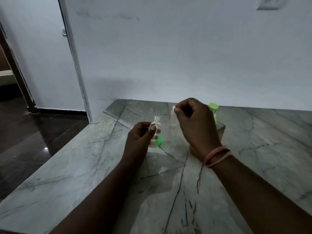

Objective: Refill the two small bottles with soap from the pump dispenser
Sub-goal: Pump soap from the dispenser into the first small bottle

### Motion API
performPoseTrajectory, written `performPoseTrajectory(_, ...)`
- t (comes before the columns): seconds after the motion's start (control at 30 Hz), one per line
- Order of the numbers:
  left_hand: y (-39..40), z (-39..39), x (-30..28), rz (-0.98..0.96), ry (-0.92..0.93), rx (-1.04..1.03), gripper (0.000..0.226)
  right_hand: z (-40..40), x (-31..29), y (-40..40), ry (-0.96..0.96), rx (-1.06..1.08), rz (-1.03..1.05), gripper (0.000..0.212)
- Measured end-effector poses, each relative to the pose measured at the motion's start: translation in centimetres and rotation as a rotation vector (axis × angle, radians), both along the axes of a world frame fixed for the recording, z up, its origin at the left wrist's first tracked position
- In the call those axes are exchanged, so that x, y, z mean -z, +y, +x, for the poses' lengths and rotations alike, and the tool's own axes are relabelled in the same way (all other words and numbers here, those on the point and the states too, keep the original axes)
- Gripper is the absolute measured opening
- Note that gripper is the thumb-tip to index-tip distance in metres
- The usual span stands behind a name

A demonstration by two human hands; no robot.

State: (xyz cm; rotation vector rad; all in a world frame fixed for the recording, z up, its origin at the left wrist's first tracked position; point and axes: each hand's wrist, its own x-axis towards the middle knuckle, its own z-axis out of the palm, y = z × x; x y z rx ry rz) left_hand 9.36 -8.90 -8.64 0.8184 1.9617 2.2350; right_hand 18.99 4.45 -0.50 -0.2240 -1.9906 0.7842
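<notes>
A: What does the left hand (pixel 141 135) hold?

B: Its fingers (pixel 152 128) are curled round a small clear uncapped bottle (pixel 155 130), upright above the grey veined stone worktop (pixel 84 166), with a green cap (pixel 159 141) just behind.

A: And the right hand (pixel 194 122)?

B: Its fingers (pixel 179 109) pinch something small and pale (pixel 173 109), perhaps the second bottle's top; the blur hides which. The green-topped pump dispenser (pixel 214 110) stands behind that hand.

A: Advice?

B: Probably keep the open neck level and steady under the spout
</notes>
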Motion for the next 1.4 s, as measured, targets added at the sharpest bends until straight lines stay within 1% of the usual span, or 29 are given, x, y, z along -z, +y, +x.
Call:
performPoseTrajectory(0.1, 0.4, 0.4, 0.0, -0.024, 0.017, 0.032, 0.016, 2.5, -0.7, 1.9, 0.173, 0.116, 0.072, 0.002)
performPoseTrajectory(0.17, 0.6, 0.5, 0.0, -0.045, 0.039, 0.048, 0.015, 3.5, -0.1, 3.4, 0.236, 0.246, 0.093, 0.012)
performPoseTrajectory(0.2, 0.7, 0.7, 0.0, -0.058, 0.053, 0.053, 0.016, 3.6, 0.5, 4.1, 0.226, 0.295, 0.052, 0.023)
performPoseTrajectory(0.27, 0.9, 0.9, -0.1, -0.08, 0.075, 0.058, 0.017, 3.5, 1.8, 5.4, 0.115, 0.338, -0.08, 0.044)
performPoseTrajectory(0.33, 0.9, 1.1, -0.1, -0.09, 0.085, 0.064, 0.016, 3.1, 3.0, 6.1, -0.015, 0.342, -0.151, 0.056)
performPoseTrajectory(0.4, 1.0, 1.1, 0.0, -0.093, 0.092, 0.062, 0.015, 2.6, 3.7, 6.4, -0.04, 0.25, -0.23, 0.054)
performPoseTrajectory(0.47, 1.0, 1.1, 0.1, -0.085, 0.093, 0.064, 0.015, 2.3, 4.0, 6.8, -0.034, 0.136, -0.322, 0.043)
performPoseTrajectory(0.53, 0.9, 1.1, 0.1, -0.083, 0.095, 0.07, 0.017, 2.2, 3.9, 7.6, -0.061, 0.046, -0.342, 0.034)
performPoseTrajectory(0.67, 1.0, 1.4, -0.1, -0.099, 0.106, 0.09, 0.019, 2.4, 3.1, 9.4, -0.082, -0.288, -0.459, 0.018)
performPoseTrajectory(0.7, 1.1, 1.5, -0.1, -0.105, 0.113, 0.096, 0.018, 2.3, 3.0, 9.8, -0.094, -0.356, -0.465, 0.016)
performPoseTrajectory(0.77, 1.3, 1.8, -0.2, -0.114, 0.116, 0.1, 0.019, 2.2, 2.8, 10.3, -0.128, -0.487, -0.45, 0.021)
performPoseTrajectory(0.83, 1.3, 2.0, -0.2, -0.117, 0.116, 0.106, 0.02, 2.2, 2.6, 10.5, -0.138, -0.545, -0.451, 0.028)
performPoseTrajectory(0.9, 1.3, 2.1, -0.3, -0.11, 0.122, 0.113, 0.02, 2.3, 2.4, 10.3, -0.09, -0.456, -0.448, 0.027)
performPoseTrajectory(0.93, 1.4, 2.2, -0.4, -0.102, 0.123, 0.109, 0.022, 2.2, 2.4, 9.8, -0.054, -0.364, -0.454, 0.024)
performPoseTrajectory(0.97, 1.4, 2.2, -0.5, -0.093, 0.124, 0.105, 0.025, 2.2, 2.5, 9.0, -0.026, -0.257, -0.457, 0.026)
performPoseTrajectory(1.07, 1.7, 2.3, -0.7, -0.082, 0.122, 0.098, 0.03, 1.7, 3.3, 6.5, -0.046, 0.006, -0.394, 0.049)
performPoseTrajectory(1.13, 2.0, 2.6, -0.7, -0.069, 0.107, 0.102, 0.028, 1.4, 3.8, 6.1, -0.067, 0.061, -0.308, 0.051)
performPoseTrajectory(1.17, 2.1, 2.7, -0.7, -0.062, 0.1, 0.106, 0.029, 1.4, 3.8, 6.4, -0.073, 0.03, -0.287, 0.047)
performPoseTrajectory(1.2, 2.1, 2.8, -0.7, -0.059, 0.096, 0.109, 0.03, 1.5, 3.6, 7.0, -0.079, -0.045, -0.296, 0.04)
performPoseTrajectory(1.27, 2.1, 2.9, -0.6, -0.053, 0.095, 0.119, 0.028, 1.9, 3.3, 8.5, -0.117, -0.261, -0.345, 0.026)
performPoseTrajectory(1.33, 2.0, 2.8, -0.6, -0.05, 0.092, 0.131, 0.022, 2.1, 3.1, 9.8, -0.156, -0.442, -0.374, 0.023)
performPoseTrajectory(1.4, 1.9, 2.8, -0.6, -0.049, 0.085, 0.142, 0.021, 2.0, 3.1, 10.6, -0.173, -0.561, -0.393, 0.027)
